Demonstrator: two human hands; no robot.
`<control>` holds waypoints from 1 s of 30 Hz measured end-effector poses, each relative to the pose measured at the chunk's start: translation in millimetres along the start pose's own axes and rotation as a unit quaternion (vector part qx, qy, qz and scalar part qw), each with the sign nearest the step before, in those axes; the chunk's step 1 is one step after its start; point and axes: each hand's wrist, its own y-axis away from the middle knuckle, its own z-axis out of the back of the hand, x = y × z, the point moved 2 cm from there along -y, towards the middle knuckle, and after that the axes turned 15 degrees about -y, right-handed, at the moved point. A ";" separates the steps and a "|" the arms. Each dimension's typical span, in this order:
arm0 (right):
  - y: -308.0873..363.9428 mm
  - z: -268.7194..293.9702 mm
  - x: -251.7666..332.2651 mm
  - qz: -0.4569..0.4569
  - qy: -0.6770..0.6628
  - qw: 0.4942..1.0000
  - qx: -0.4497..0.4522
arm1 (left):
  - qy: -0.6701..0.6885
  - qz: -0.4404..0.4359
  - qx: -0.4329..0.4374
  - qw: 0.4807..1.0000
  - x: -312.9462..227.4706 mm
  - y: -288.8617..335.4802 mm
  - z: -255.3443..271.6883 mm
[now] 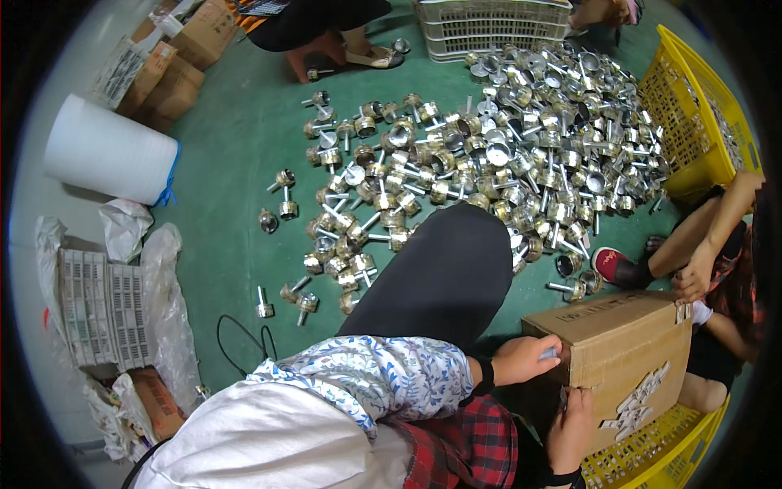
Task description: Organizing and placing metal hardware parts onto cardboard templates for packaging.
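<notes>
My left hand [521, 361], at the end of a blue-and-white floral sleeve, is closed at the left edge of a brown cardboard box [623, 350]. A small pale blue piece [549, 353] shows at its fingertips; its kind is unclear. Just below, my right hand [572, 430] has its fingers pinched together at the same box edge, and what they hold is too small to make out. Several small flat silvery pieces [641, 403] lie in a loose pile on the box's face, to the right of my right hand.
Many metal cups with stems [497, 155] cover the green floor ahead. A yellow crate [692, 122] stands far right, another yellow crate [652, 464] under the box. A co-worker's hand [695, 275] is at the box's far corner. A grey crate [493, 31] stands behind.
</notes>
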 end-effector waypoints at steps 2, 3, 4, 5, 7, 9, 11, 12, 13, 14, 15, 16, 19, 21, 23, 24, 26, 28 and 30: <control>1.2 3.7 0.6 0.001 0.006 1.000 -0.004 | 0.002 -0.009 -0.012 1.000 0.0 -2.0 -4.8; 1.6 4.8 -2.8 -0.006 0.008 1.000 -0.011 | 0.006 -0.016 -0.031 0.999 1.0 -1.9 -8.1; 1.8 4.4 -8.5 -0.003 0.008 1.000 -0.011 | 0.013 -0.029 -0.043 0.999 2.3 -3.9 -13.2; 4.0 4.7 -14.5 -0.007 0.012 1.000 -0.013 | 0.022 -0.037 -0.041 0.998 1.2 -5.1 -14.8; 1.7 5.8 -14.1 -0.005 0.019 0.999 -0.026 | 0.025 -0.007 -0.001 1.000 3.9 -7.4 -15.6; -2.2 1.4 -18.3 0.008 0.019 0.999 -0.035 | 0.038 -0.023 -0.020 0.999 10.0 -6.8 -12.5; -2.6 1.9 -25.3 -0.008 -0.003 0.999 -0.036 | 0.017 0.037 0.014 0.999 5.1 -7.9 -8.9; -4.1 0.8 -24.5 0.014 -0.008 0.999 -0.044 | 0.049 0.068 0.031 0.996 11.7 -6.9 -7.6; -4.1 2.3 -24.6 0.013 -0.022 0.998 -0.056 | 0.048 0.073 0.020 0.996 5.1 -5.4 -3.4; -3.5 0.9 -28.7 0.025 -0.035 0.997 -0.071 | 0.075 0.072 0.027 0.994 5.2 -7.1 -5.7; -1.1 4.4 -29.6 0.021 -0.027 0.997 -0.074 | 0.093 0.077 0.046 0.992 2.8 -8.4 -8.5; 0.1 3.5 -32.5 0.021 -0.025 0.997 -0.075 | 0.107 0.087 0.061 0.989 0.5 -9.6 -10.1; 4.7 -0.8 -39.0 0.031 -0.043 0.993 -0.109 | 0.137 0.107 0.067 0.982 -6.3 -9.5 -11.7; 7.5 -1.1 -41.2 0.036 -0.053 0.990 -0.129 | 0.148 0.101 0.078 0.981 -3.5 -10.0 -15.5; 8.9 -2.4 -41.9 0.047 -0.065 0.986 -0.145 | 0.158 0.098 0.083 0.979 -2.1 -9.3 -15.6; 9.4 -3.2 -41.6 0.058 -0.063 0.985 -0.151 | 0.160 0.098 0.080 0.979 -2.0 -8.9 -14.9; 10.1 -3.8 -41.6 0.068 -0.065 0.982 -0.161 | 0.157 0.097 0.079 0.980 -3.5 -8.5 -14.1; 11.2 -2.9 -40.4 0.070 -0.060 0.984 -0.153 | 0.152 0.102 0.071 0.981 -7.6 -7.5 -12.6; 11.9 -2.3 -40.6 0.072 -0.062 0.983 -0.159 | 0.158 0.108 0.072 0.979 -11.5 -6.9 -11.9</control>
